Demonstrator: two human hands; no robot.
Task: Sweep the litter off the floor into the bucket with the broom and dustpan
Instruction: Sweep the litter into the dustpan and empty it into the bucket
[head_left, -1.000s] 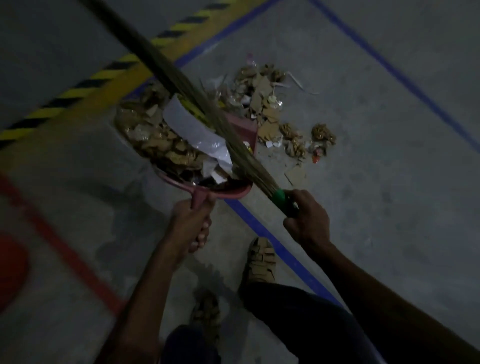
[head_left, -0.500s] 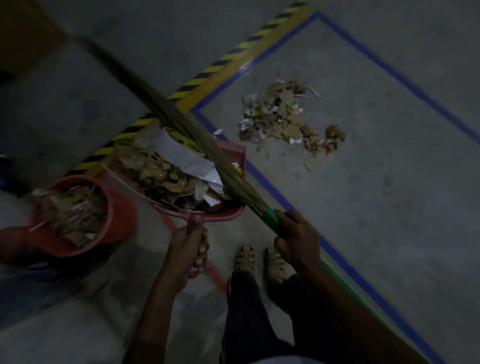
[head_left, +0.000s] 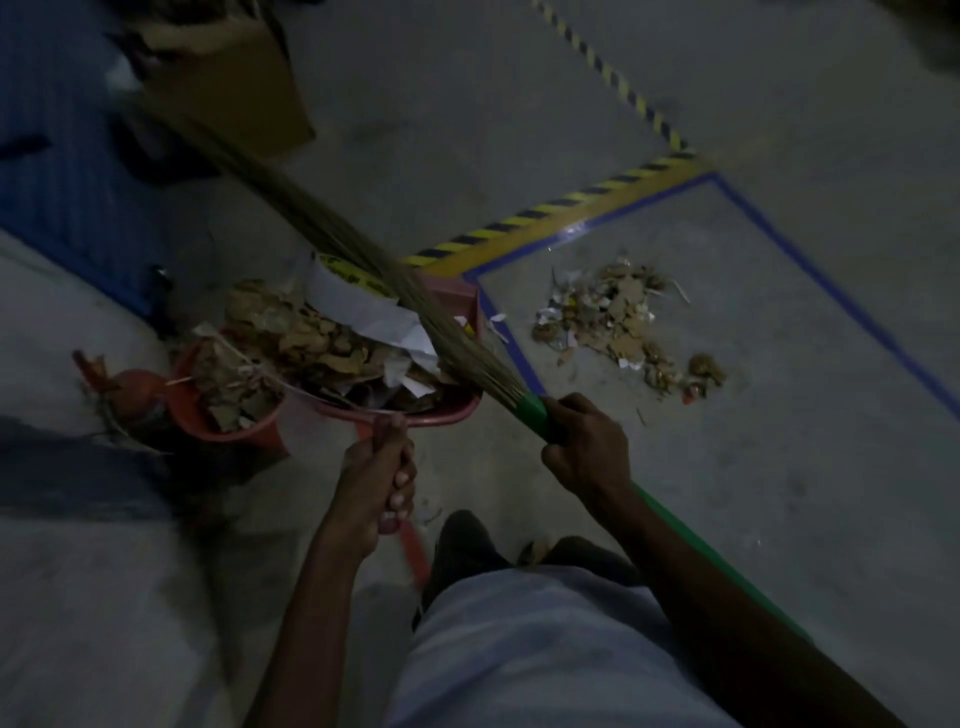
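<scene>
My left hand (head_left: 376, 480) grips the handle of a red dustpan (head_left: 457, 301), held off the floor and heaped with cardboard scraps and white paper. The pan's left edge overlaps the rim of an orange-red bucket (head_left: 189, 402) that holds more scraps. My right hand (head_left: 584, 449) grips the green handle of a straw broom (head_left: 415, 306), whose bristles lie across the load in the pan. A pile of litter (head_left: 618, 322) still lies on the floor to the right, inside the blue tape lines.
A cardboard box (head_left: 228, 78) stands at the back left, and a blue panel (head_left: 72, 187) lies along the left. Yellow-black hazard tape (head_left: 561, 205) and blue tape (head_left: 821, 270) mark the floor. A red object (head_left: 124, 384) sits beside the bucket. My feet are below the pan.
I carried the loaded dustpan and broom left, away from the floor pile. The bucket came into view and the pan now reaches over its rim.
</scene>
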